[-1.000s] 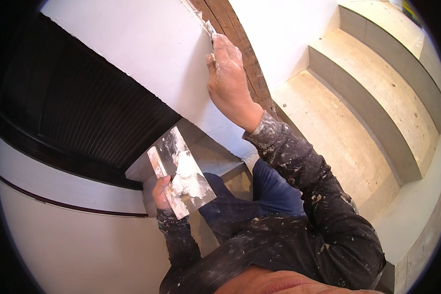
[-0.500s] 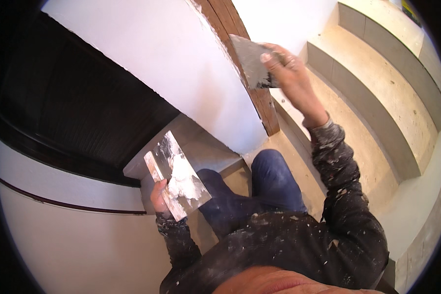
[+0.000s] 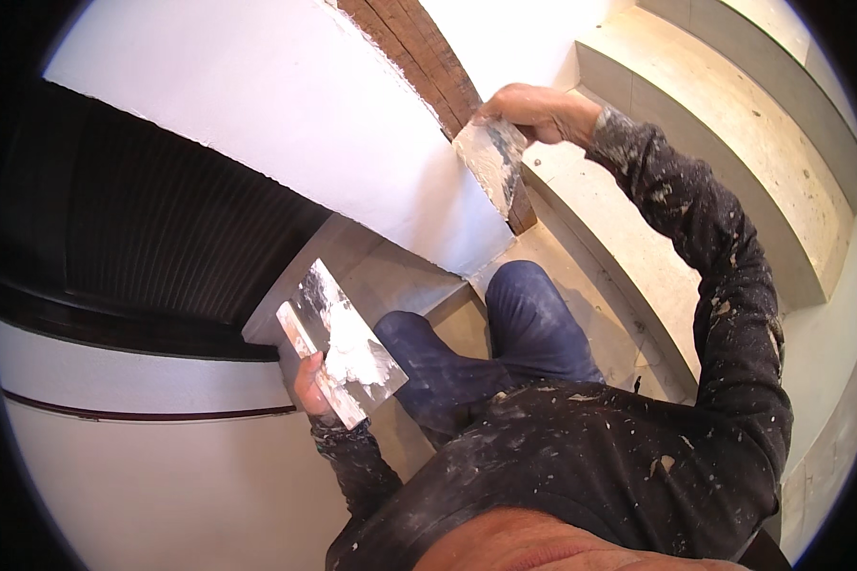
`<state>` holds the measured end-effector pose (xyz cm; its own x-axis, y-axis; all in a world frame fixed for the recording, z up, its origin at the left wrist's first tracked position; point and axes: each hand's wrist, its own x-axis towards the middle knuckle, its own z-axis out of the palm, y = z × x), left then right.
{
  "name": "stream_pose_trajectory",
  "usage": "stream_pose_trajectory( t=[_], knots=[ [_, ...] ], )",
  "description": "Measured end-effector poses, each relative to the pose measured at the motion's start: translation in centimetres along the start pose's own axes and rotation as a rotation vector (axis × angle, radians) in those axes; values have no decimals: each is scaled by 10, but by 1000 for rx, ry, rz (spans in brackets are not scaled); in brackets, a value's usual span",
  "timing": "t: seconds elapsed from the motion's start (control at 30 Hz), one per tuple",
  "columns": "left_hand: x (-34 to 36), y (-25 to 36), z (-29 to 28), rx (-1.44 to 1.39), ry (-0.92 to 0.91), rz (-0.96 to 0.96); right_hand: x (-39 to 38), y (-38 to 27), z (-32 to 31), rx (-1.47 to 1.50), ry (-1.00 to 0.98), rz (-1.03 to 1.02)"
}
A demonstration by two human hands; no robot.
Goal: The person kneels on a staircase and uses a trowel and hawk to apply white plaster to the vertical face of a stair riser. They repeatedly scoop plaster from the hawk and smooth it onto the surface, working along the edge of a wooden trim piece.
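My left hand [image 3: 310, 385] is closed around the edge of a flat steel plastering trowel [image 3: 316, 293], held low beside my left knee. A lump of white plaster [image 3: 354, 354] lies on its face. Up ahead to the right, my right hand [image 3: 535, 110] grips a broad putty knife [image 3: 490, 157] whose blade is smeared with plaster. The blade lies at the border between the white wall end [image 3: 352, 133] and a brown wooden beam [image 3: 419, 43], covering part of the beam. The handle of the putty knife is hidden by my fingers.
Curved stone steps [image 3: 714, 124] rise on the right. A dark ribbed panel [image 3: 181, 219] fills the recess at left. Below it runs a white wall with a dark red strip [image 3: 143, 415]. My bent knees [image 3: 533, 314] are close to the wall's lower corner.
The putty knife has come down along the beam and turned, now showing its plaster-smeared face at the wall's edge. My right elbow swung outward. The trowel has stayed nearly in place.
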<state>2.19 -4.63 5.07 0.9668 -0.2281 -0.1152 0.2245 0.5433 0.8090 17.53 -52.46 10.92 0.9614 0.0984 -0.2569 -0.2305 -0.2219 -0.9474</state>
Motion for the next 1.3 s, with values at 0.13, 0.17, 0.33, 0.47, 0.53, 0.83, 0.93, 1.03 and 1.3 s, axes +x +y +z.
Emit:
stream_pose_trajectory(
  t=[0.13, 0.17, 0.33, 0.47, 0.53, 0.83, 0.93, 1.03, 1.3],
  knots=[
    [0, -1, 8, 6, 75, 3, -2, -35, -6, -85, -50, -182],
    [-1, -1, 9, 0, 60, -10, -4, -42, -8, -93, -46, -204],
    [0, 0, 11, -48, -4, -18, -9, -78, -12, -137, 4, -286],
    [2, -1, 9, -98, -1, -11, -5, -100, -18, -143, -12, -356],
    [1, -2, 9, -108, 11, -10, 2, -113, -20, -128, -38, -419],
    [1, -2, 4, -77, 13, -27, 19, -168, -49, 116, -224, -363],
    [0, -2, 3, -57, 36, -14, 16, -185, -57, 121, -229, -396],
    [-2, -3, 5, -39, 74, 1, 14, -200, -61, 84, -270, -446],
    [0, -3, 14, -93, -7, -7, -3, -236, -69, 190, -391, -566]
  ],
)
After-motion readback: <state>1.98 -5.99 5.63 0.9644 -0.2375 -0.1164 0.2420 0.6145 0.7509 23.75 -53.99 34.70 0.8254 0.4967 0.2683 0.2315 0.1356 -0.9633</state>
